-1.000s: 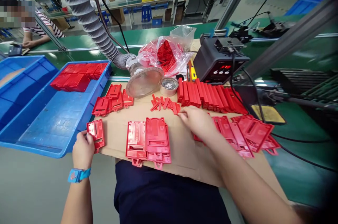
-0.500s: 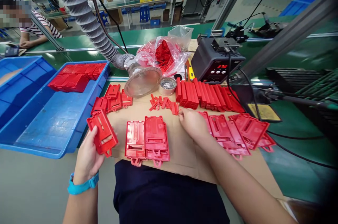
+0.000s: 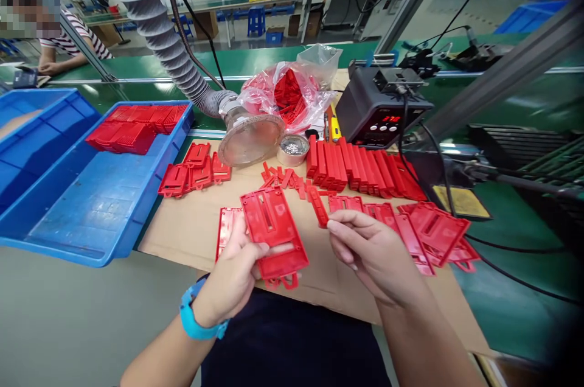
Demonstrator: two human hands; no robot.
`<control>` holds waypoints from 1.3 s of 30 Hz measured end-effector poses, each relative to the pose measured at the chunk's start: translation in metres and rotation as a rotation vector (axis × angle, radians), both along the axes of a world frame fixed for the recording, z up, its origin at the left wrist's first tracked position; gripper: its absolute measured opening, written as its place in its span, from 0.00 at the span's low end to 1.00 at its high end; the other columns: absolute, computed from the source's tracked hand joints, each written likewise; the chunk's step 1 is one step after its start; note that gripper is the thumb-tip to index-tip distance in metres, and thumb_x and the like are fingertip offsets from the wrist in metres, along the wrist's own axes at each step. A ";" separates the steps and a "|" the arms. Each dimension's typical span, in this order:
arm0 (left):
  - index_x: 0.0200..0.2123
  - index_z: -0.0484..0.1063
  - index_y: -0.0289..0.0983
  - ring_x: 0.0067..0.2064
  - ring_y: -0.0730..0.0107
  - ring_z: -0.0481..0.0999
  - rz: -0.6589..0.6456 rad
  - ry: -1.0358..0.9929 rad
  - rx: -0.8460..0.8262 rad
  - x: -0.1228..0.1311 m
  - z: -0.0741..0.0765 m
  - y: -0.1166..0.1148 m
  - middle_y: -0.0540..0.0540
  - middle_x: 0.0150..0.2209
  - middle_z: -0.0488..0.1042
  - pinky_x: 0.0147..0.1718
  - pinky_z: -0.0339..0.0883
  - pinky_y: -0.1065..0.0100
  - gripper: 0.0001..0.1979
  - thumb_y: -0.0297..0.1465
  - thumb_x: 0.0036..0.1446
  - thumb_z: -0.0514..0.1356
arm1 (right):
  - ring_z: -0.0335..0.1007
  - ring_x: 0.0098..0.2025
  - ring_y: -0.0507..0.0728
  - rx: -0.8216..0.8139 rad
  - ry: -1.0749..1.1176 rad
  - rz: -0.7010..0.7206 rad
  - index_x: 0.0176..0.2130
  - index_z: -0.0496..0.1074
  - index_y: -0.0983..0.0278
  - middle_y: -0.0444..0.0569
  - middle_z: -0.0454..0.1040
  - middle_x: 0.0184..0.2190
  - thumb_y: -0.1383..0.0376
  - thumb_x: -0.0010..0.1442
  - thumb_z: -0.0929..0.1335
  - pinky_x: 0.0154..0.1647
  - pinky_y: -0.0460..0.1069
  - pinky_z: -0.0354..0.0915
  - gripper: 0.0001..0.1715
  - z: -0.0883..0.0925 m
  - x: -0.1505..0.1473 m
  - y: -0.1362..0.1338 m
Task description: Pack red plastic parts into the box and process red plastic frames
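Observation:
My left hand [image 3: 235, 274] grips a flat red plastic plate [image 3: 274, 232] with slots, lifted above the cardboard sheet [image 3: 191, 229]. My right hand [image 3: 369, 250] pinches a small red strip [image 3: 318, 205] beside the plate's right edge. More red plates [image 3: 227, 226] lie under the left hand. A pile of small red strips [image 3: 285, 180] sits further back, and overlapping plates [image 3: 424, 232] lie to the right.
A blue bin [image 3: 91, 204] with red parts stands at left. A grey extraction hose and funnel [image 3: 249, 137], a small tin [image 3: 292, 148], a bag of red parts [image 3: 285, 95], a row of upright red pieces [image 3: 360, 168] and a black soldering station [image 3: 381, 110] stand behind. Another person sits far left.
My left hand carried the red plate from the cardboard's left edge to the middle and raised it. My right hand picked a small strip from the pile and drew it toward the plate.

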State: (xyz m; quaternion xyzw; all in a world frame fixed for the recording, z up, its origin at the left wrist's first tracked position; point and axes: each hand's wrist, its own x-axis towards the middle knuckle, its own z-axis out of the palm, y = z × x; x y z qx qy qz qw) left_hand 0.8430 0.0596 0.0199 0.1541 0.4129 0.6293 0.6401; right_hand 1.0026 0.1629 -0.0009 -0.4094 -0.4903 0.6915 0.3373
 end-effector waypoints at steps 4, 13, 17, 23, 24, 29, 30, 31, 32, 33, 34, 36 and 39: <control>0.61 0.42 0.47 0.43 0.59 0.77 -0.059 0.034 0.011 0.004 -0.002 0.002 0.43 0.52 0.69 0.26 0.70 0.71 0.36 0.24 0.52 0.53 | 0.58 0.16 0.49 0.062 0.008 0.047 0.30 0.67 0.63 0.39 0.63 0.12 0.57 0.51 0.71 0.16 0.43 0.55 0.13 -0.001 0.003 -0.002; 0.62 0.40 0.47 0.48 0.61 0.74 -0.087 0.142 -0.003 0.008 -0.007 0.001 0.44 0.53 0.68 0.37 0.70 0.68 0.34 0.26 0.56 0.52 | 0.70 0.33 0.53 0.881 -0.191 -0.120 0.32 0.71 0.60 0.48 0.73 0.33 0.71 0.53 0.68 0.27 0.47 0.67 0.06 0.010 -0.016 -0.021; 0.61 0.47 0.45 0.53 0.62 0.69 -0.014 0.110 0.074 0.015 -0.012 0.002 0.46 0.55 0.67 0.52 0.62 0.59 0.31 0.26 0.56 0.53 | 0.71 0.35 0.55 1.200 -0.316 -0.184 0.37 0.70 0.60 0.50 0.74 0.35 0.74 0.52 0.68 0.31 0.50 0.69 0.13 0.006 -0.028 -0.028; 0.59 0.53 0.41 0.59 0.61 0.61 0.032 0.244 0.003 0.018 -0.015 0.001 0.44 0.55 0.67 0.59 0.50 0.58 0.29 0.26 0.54 0.55 | 0.71 0.36 0.55 1.333 -0.409 -0.110 0.37 0.69 0.62 0.49 0.75 0.33 0.74 0.52 0.68 0.36 0.51 0.68 0.11 0.002 -0.030 -0.031; 0.60 0.53 0.41 0.59 0.60 0.61 0.034 0.252 -0.007 0.018 -0.015 0.000 0.44 0.55 0.67 0.59 0.50 0.58 0.29 0.27 0.54 0.55 | 0.71 0.35 0.55 1.339 -0.433 -0.099 0.37 0.69 0.62 0.49 0.75 0.33 0.73 0.52 0.68 0.35 0.51 0.67 0.10 0.003 -0.030 -0.031; 0.59 0.53 0.39 0.59 0.59 0.61 0.056 0.265 -0.016 0.019 -0.015 0.001 0.43 0.53 0.68 0.59 0.51 0.57 0.29 0.30 0.54 0.57 | 0.70 0.33 0.55 1.344 -0.485 -0.058 0.36 0.71 0.63 0.49 0.75 0.31 0.72 0.54 0.67 0.32 0.51 0.65 0.07 0.008 -0.029 -0.034; 0.59 0.53 0.38 0.59 0.58 0.61 0.059 0.264 -0.004 0.019 -0.014 0.001 0.42 0.53 0.69 0.58 0.52 0.57 0.29 0.30 0.55 0.57 | 0.70 0.33 0.55 1.344 -0.479 -0.045 0.36 0.71 0.63 0.49 0.75 0.31 0.72 0.54 0.67 0.32 0.51 0.65 0.07 0.008 -0.029 -0.035; 0.59 0.54 0.37 0.59 0.57 0.61 0.061 0.263 0.008 0.019 -0.014 0.001 0.41 0.52 0.69 0.58 0.52 0.56 0.29 0.31 0.55 0.57 | 0.70 0.32 0.55 1.343 -0.474 -0.034 0.36 0.71 0.63 0.48 0.74 0.31 0.72 0.54 0.66 0.32 0.51 0.65 0.08 0.009 -0.029 -0.035; 0.59 0.54 0.37 0.59 0.56 0.61 0.064 0.266 0.016 0.019 -0.014 0.001 0.41 0.53 0.69 0.58 0.52 0.56 0.29 0.32 0.55 0.57 | 0.69 0.32 0.55 1.340 -0.475 -0.025 0.36 0.71 0.63 0.48 0.74 0.31 0.72 0.54 0.66 0.32 0.51 0.65 0.08 0.010 -0.029 -0.036; 0.59 0.54 0.37 0.59 0.56 0.60 0.069 0.271 0.020 0.020 -0.014 0.001 0.40 0.53 0.68 0.58 0.52 0.56 0.28 0.32 0.55 0.57 | 0.69 0.32 0.55 1.337 -0.479 -0.022 0.37 0.71 0.62 0.49 0.73 0.30 0.72 0.54 0.66 0.31 0.51 0.65 0.08 0.010 -0.028 -0.037; 0.59 0.54 0.37 0.60 0.56 0.60 0.074 0.275 0.019 0.020 -0.014 0.000 0.41 0.54 0.68 0.58 0.52 0.56 0.28 0.33 0.56 0.57 | 0.68 0.32 0.55 1.329 -0.481 -0.023 0.37 0.71 0.62 0.49 0.72 0.31 0.71 0.55 0.66 0.31 0.51 0.65 0.09 0.010 -0.027 -0.038; 0.59 0.54 0.38 0.60 0.57 0.59 0.081 0.275 0.016 0.020 -0.013 0.000 0.41 0.55 0.67 0.59 0.52 0.57 0.28 0.34 0.56 0.57 | 0.67 0.34 0.56 1.301 -0.468 -0.043 0.39 0.71 0.62 0.50 0.70 0.32 0.70 0.54 0.67 0.33 0.52 0.66 0.10 0.011 -0.024 -0.038; 0.59 0.53 0.39 0.59 0.58 0.61 0.074 0.262 0.035 0.021 -0.010 0.000 0.42 0.56 0.66 0.58 0.54 0.57 0.27 0.35 0.58 0.55 | 0.66 0.42 0.58 1.187 -0.406 -0.129 0.42 0.69 0.61 0.52 0.68 0.39 0.69 0.54 0.68 0.41 0.55 0.65 0.13 0.011 -0.020 -0.033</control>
